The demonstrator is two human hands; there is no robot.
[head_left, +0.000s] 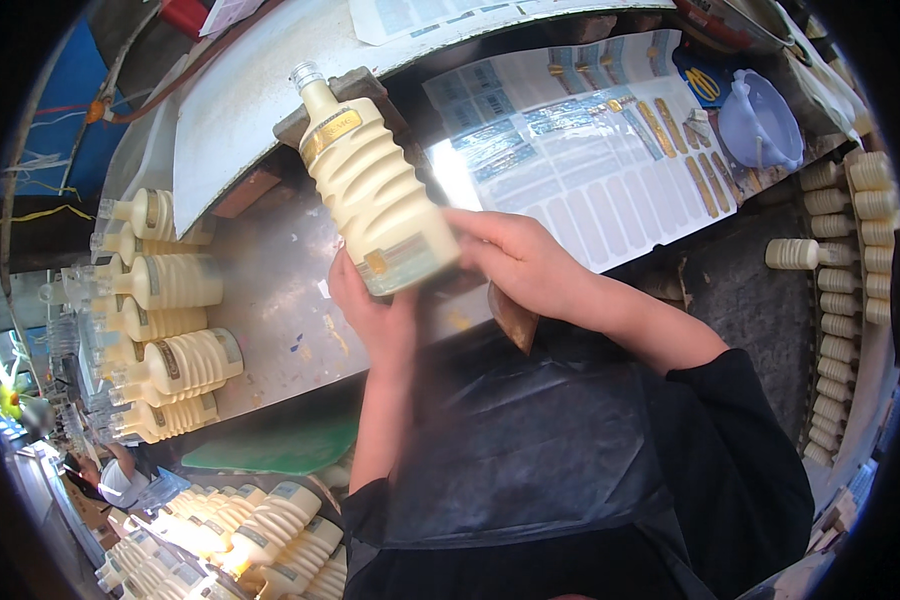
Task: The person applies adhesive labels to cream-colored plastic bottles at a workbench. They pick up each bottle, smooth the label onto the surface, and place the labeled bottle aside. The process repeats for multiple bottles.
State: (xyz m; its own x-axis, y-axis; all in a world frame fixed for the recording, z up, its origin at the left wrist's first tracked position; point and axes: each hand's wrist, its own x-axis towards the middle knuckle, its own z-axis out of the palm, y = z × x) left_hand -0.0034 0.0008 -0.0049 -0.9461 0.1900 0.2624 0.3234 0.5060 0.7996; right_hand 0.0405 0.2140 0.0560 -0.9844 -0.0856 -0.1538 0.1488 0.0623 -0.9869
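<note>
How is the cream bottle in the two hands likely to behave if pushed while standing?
The bottle seems stiff, as its body shows no visible dent. Being taller than wide, it may tip. Its ridges might help the grip.

The bottle [375,185] hides part of the left hand [372,315]; beyond the bench's [280,335] far edge, the view crops a sheet [410,20].

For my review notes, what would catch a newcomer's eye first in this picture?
The cream ribbed bottle near the upper centre, its lower end held in the left hand and right hand. Next, similar bottles crowded at the left, and a pale lilac bucket at the upper right.
</note>
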